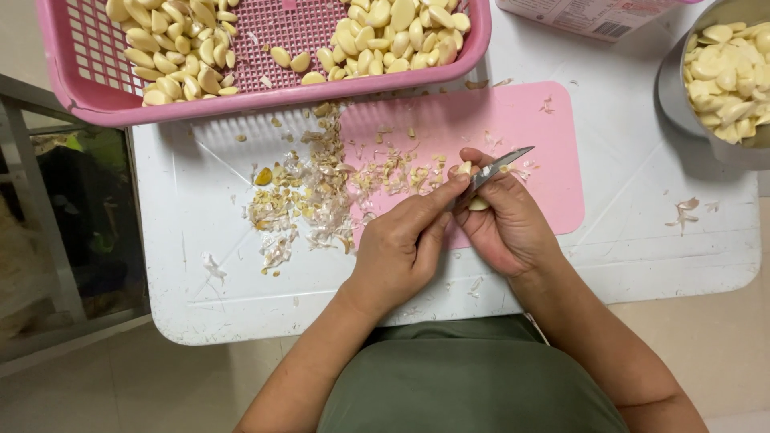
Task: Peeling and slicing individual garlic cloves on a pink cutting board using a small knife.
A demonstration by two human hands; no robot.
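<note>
One head-worn camera looks steeply down from above the person's lap onto the white table (642, 265), close in. The view faces forward across the pink mat (521, 120) to the basket (80, 88) at the top edge; floor shows left.

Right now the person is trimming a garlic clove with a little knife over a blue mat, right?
Not quite: the mat is pink, not blue. The head view shows the hands trimming a garlic clove with the little knife over it.

Home kitchen prep spot
White tabletop (642, 240) with pink cutting mat (521, 120), basket (80, 88) of garlic cloves (176, 48), peel scraps (313, 192).
</note>
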